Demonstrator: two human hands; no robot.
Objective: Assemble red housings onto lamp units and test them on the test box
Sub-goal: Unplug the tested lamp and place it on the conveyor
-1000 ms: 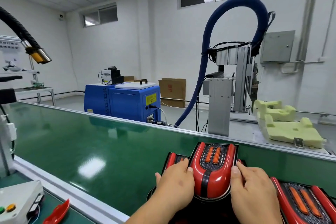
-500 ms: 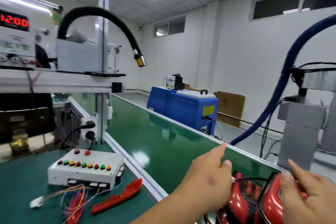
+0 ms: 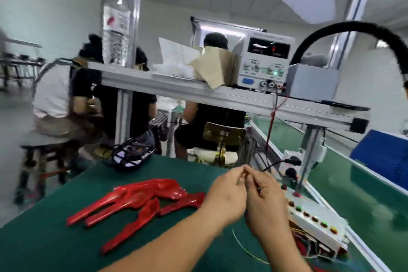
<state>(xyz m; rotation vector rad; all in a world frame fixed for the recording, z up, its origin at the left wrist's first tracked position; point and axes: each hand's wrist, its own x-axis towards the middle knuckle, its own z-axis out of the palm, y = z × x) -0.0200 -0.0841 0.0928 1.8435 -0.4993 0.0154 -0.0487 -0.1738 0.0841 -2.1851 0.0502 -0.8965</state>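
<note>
Head cam only, and it's a bit smeared: both hands meet over the green bench, left hand (image 3: pixel 229 194) and right hand (image 3: pixel 266 194) with fingertips pinched together on something tiny, maybe a wire, can't really tell. The red housings (image 3: pixel 141 201) lie in a loose pile just left of them, the test box (image 3: pixel 313 218) just right. Those housings look like thin glossy plastic, so probably light, slippery and easy to scratch; I'd grab one by the broad body, not the skinny prongs.
</note>
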